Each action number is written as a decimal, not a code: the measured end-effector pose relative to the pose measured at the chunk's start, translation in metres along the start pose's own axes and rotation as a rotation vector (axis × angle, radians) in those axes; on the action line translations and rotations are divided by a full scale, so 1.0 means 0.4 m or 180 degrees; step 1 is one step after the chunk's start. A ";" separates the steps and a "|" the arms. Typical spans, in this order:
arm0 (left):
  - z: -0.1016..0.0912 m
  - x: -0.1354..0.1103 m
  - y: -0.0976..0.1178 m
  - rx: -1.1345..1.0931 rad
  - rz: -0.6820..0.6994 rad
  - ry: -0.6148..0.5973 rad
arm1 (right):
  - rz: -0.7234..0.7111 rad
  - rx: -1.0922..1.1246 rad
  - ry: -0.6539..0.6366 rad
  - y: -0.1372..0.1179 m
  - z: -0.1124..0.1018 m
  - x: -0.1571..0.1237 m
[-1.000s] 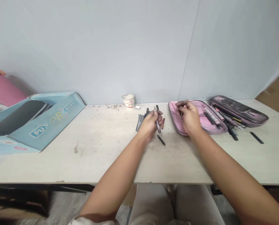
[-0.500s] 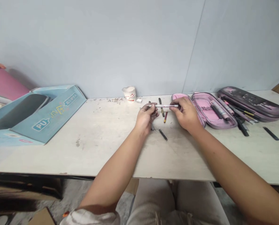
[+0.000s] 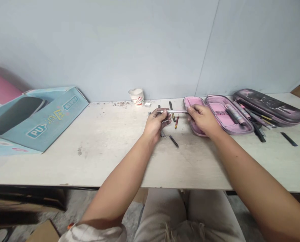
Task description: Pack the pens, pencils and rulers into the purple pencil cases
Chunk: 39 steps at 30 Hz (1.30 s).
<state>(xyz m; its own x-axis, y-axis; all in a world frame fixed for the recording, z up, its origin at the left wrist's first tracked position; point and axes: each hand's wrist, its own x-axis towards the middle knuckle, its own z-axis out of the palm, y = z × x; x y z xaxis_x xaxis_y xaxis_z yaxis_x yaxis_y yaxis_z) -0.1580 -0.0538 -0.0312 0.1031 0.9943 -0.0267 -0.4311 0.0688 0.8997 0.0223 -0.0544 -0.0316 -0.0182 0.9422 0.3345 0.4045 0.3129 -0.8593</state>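
A slim silver pen is held level above the table, one end pinched in my left hand and the other in my right hand. Both hands are closed on it. Under and between them lie a few loose pens: a black one, a red one and a dark one. My right hand hovers over the left end of an open pink pencil case that holds several pens.
A dark pencil case with several pens spilling out lies at the right, with a stray black pen beside it. A paper cup and small white eraser stand by the wall. A blue cardboard box lies at the left.
A second ago my left hand was on the loose pens and my right hand lay on the pink case. Now both hands hold one silver pen level between them.
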 end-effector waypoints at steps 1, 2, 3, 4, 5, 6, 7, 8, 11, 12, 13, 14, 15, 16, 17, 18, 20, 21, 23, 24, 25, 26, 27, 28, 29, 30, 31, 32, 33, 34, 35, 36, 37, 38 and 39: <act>0.000 0.000 0.000 0.0006 0.0004 -0.0010 | -0.0074 0.0019 0.0032 0.000 0.000 0.000; 0.000 -0.001 0.001 0.0008 0.0004 -0.0015 | -0.0150 0.0093 0.0070 -0.001 0.000 0.000; 0.001 -0.001 0.001 0.0006 0.0001 -0.0016 | -0.0147 0.0206 0.0074 -0.001 0.000 -0.001; 0.001 -0.001 0.002 0.0004 -0.0004 -0.0015 | -0.0053 0.0317 0.0024 -0.002 0.001 -0.001; 0.001 -0.001 0.002 0.0006 -0.0009 -0.0014 | 0.0089 0.0384 -0.0045 -0.001 0.002 -0.002; 0.001 -0.001 0.002 0.0014 -0.0016 -0.0016 | 0.0207 0.0401 -0.0103 0.000 0.002 -0.002; 0.002 -0.001 0.002 0.0027 -0.0024 -0.0019 | 0.0238 0.0377 -0.0128 0.002 0.003 -0.002; 0.002 -0.001 0.001 0.0042 -0.0033 -0.0020 | 0.0163 0.0346 -0.0111 0.004 0.004 -0.001; 0.005 -0.003 0.001 0.0065 -0.0047 -0.0001 | -0.0198 0.0301 -0.0044 0.007 0.006 -0.001; 0.006 -0.003 0.002 0.0061 -0.0030 0.0002 | -0.0233 0.0270 -0.0033 0.006 0.006 -0.002; 0.006 -0.003 0.002 0.0053 0.0004 0.0001 | -0.0238 0.0200 0.0008 0.003 0.007 -0.004; 0.006 -0.003 0.003 0.0042 0.0045 0.0001 | -0.0250 0.0087 0.0077 -0.002 0.008 -0.006; 0.006 -0.002 0.004 0.0030 0.0081 0.0008 | -0.0298 -0.0058 0.0162 -0.007 0.008 -0.009; 0.004 -0.001 0.005 0.0012 0.0108 0.0033 | -0.0390 -0.0218 0.0240 -0.014 0.008 -0.012; 0.002 0.001 0.006 -0.0018 0.0131 0.0087 | -0.0521 -0.0384 0.0293 -0.020 0.008 -0.016; -0.001 0.004 0.008 -0.0064 0.0150 0.0170 | -0.0678 -0.0553 0.0327 -0.026 0.008 -0.019; -0.010 0.011 0.012 -0.0180 0.0193 0.0385 | -0.0992 -0.0873 0.0372 -0.033 0.009 -0.025; -0.015 0.015 0.015 -0.0242 0.0225 0.0506 | -0.1097 -0.1040 0.0376 -0.033 0.010 -0.028; -0.024 0.022 0.020 -0.0342 0.0281 0.0722 | -0.1166 -0.1448 0.0312 -0.030 0.017 -0.034; -0.026 0.024 0.022 -0.0374 0.0298 0.0798 | -0.1148 -0.1701 0.0232 -0.028 0.023 -0.037; -0.028 0.026 0.023 -0.0395 0.0311 0.0847 | -0.1122 -0.1973 0.0125 -0.027 0.030 -0.041; -0.029 0.027 0.024 -0.0400 0.0317 0.0864 | -0.1106 -0.2245 0.0008 -0.026 0.039 -0.045; -0.028 0.027 0.024 -0.0390 0.0316 0.0848 | -0.1110 -0.2501 -0.0106 -0.027 0.048 -0.049; -0.028 0.027 0.024 -0.0371 0.0314 0.0809 | -0.1142 -0.2727 -0.0212 -0.030 0.057 -0.053; -0.026 0.027 0.023 -0.0350 0.0312 0.0757 | -0.1194 -0.2907 -0.0300 -0.034 0.066 -0.057; -0.025 0.026 0.023 -0.0332 0.0316 0.0702 | -0.1251 -0.3036 -0.0360 -0.040 0.074 -0.061; -0.024 0.024 0.022 -0.0316 0.0324 0.0649 | -0.1292 -0.3119 -0.0385 -0.046 0.080 -0.065; -0.023 0.023 0.021 -0.0303 0.0338 0.0604 | -0.1310 -0.3164 -0.0386 -0.052 0.085 -0.068; -0.021 0.022 0.020 -0.0290 0.0357 0.0569 | -0.1301 -0.3174 -0.0385 -0.058 0.089 -0.072; -0.020 0.021 0.020 -0.0274 0.0374 0.0538 | -0.1262 -0.3160 -0.0400 -0.064 0.091 -0.077; -0.019 0.020 0.019 -0.0256 0.0390 0.0510 | -0.1200 -0.3133 -0.0449 -0.069 0.093 -0.081; -0.018 0.019 0.019 -0.0236 0.0403 0.0481 | -0.1133 -0.3106 -0.0543 -0.073 0.095 -0.087; -0.017 0.018 0.018 -0.0215 0.0412 0.0451 | -0.1070 -0.3086 -0.0675 -0.077 0.097 -0.092; -0.016 0.017 0.017 -0.0193 0.0419 0.0426 | -0.1019 -0.3073 -0.0828 -0.080 0.099 -0.098; -0.015 0.017 0.016 -0.0169 0.0421 0.0408 | -0.0980 -0.3064 -0.0983 -0.083 0.101 -0.102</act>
<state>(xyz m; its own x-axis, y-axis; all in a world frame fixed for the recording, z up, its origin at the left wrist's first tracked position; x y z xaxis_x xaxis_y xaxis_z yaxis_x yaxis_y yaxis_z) -0.1656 -0.0463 -0.0282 -0.0711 0.9970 0.0319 -0.4805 -0.0623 0.8748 -0.0275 -0.0983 -0.0323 -0.4205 0.8702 0.2567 0.8951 0.4442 -0.0395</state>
